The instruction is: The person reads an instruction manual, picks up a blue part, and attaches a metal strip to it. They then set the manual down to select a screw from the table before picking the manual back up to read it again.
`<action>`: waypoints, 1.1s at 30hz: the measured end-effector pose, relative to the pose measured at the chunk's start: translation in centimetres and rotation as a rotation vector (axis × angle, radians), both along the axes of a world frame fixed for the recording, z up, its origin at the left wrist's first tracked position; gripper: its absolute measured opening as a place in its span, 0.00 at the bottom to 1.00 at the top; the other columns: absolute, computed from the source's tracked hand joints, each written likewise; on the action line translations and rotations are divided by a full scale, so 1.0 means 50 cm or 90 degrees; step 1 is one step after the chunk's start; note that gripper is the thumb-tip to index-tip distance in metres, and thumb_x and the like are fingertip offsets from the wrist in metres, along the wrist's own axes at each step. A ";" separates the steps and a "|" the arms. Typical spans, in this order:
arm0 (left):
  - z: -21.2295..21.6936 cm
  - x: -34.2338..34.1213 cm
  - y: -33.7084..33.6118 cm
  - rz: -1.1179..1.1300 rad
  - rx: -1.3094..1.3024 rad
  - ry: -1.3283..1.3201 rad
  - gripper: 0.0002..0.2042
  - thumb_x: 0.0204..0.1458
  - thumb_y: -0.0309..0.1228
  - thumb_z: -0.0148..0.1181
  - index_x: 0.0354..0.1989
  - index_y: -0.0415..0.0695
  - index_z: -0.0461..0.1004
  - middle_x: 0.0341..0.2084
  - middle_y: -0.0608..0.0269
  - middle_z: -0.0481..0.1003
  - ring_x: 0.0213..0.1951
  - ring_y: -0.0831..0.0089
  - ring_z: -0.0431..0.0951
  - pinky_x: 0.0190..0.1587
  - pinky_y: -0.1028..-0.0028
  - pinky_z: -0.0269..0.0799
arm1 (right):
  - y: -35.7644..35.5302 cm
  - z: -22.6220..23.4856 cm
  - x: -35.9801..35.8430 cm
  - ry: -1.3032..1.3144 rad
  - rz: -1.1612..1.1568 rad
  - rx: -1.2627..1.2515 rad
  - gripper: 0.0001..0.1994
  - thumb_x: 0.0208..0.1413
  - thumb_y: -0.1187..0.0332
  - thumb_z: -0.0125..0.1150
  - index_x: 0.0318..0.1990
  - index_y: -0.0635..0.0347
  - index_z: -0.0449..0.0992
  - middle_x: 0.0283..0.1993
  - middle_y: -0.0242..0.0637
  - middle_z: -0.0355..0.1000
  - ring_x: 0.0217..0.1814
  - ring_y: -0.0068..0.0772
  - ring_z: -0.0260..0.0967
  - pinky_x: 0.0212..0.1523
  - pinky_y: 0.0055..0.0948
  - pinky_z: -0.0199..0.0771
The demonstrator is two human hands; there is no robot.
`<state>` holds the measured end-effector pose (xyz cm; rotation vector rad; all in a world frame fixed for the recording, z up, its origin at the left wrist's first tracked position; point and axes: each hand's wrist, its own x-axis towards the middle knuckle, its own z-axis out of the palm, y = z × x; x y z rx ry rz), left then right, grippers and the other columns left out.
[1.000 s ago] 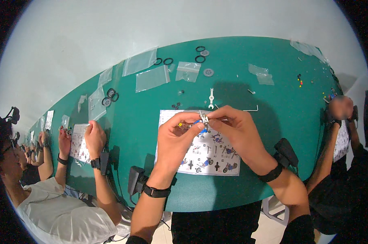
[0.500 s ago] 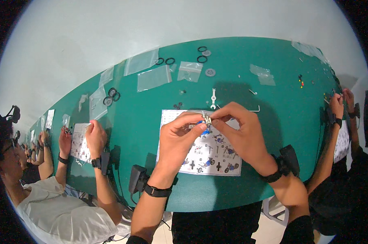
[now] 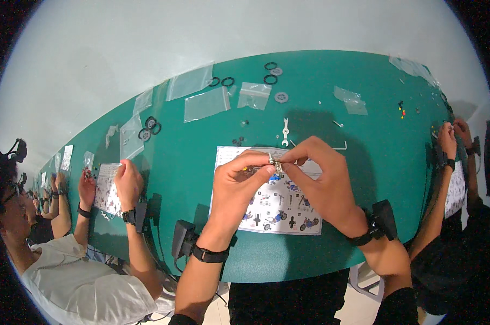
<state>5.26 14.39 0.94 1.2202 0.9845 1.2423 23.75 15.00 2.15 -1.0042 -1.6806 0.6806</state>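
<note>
Between the fingertips of both hands is a small model part (image 3: 277, 169), silvery metal with a blue piece below; its exact kind is too small to make out. My left hand (image 3: 238, 184) pinches it from the left with thumb and forefinger. From the right, my right hand (image 3: 323, 181) closes its thumb and forefinger on it. Beneath both hands lies a printed instruction sheet (image 3: 272, 219) with pictures of small blue vehicles. Just beyond the sheet lie a small white wrench (image 3: 285, 132) and an L-shaped hex key (image 3: 340, 148).
On the green table (image 3: 185, 141), black rubber rings (image 3: 270, 79), grey wheel discs (image 3: 281, 97) and clear plastic bags (image 3: 207, 104) lie farther back. A person (image 3: 88, 276) works at my left; another person's hand (image 3: 448, 140) handles small parts at the right.
The held part has turned slightly between my fingertips: more of its silvery metal shows now and less of the blue. Both hands stay in nearly the same place.
</note>
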 end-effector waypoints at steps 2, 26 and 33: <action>0.001 -0.002 0.000 -0.005 0.001 -0.001 0.07 0.53 0.18 0.63 0.40 0.37 0.81 0.38 0.63 0.78 0.40 0.78 0.75 0.44 0.78 0.71 | -0.001 0.002 -0.002 0.000 0.004 0.008 0.06 0.49 0.77 0.66 0.35 0.62 0.78 0.35 0.40 0.74 0.38 0.41 0.74 0.39 0.34 0.73; 0.002 -0.006 -0.002 -0.014 0.061 -0.035 0.04 0.52 0.16 0.63 0.34 0.37 0.80 0.36 0.60 0.78 0.40 0.76 0.76 0.44 0.74 0.71 | 0.000 0.019 0.003 -0.050 -0.005 0.126 0.07 0.46 0.77 0.68 0.35 0.60 0.77 0.33 0.39 0.71 0.32 0.38 0.73 0.33 0.33 0.73; 0.002 -0.026 0.013 0.086 0.072 0.005 0.03 0.54 0.18 0.59 0.34 0.36 0.78 0.37 0.59 0.78 0.40 0.74 0.76 0.46 0.75 0.69 | 0.085 0.008 0.107 -0.041 -0.156 0.094 0.05 0.50 0.76 0.65 0.36 0.63 0.77 0.31 0.39 0.74 0.31 0.32 0.73 0.33 0.30 0.72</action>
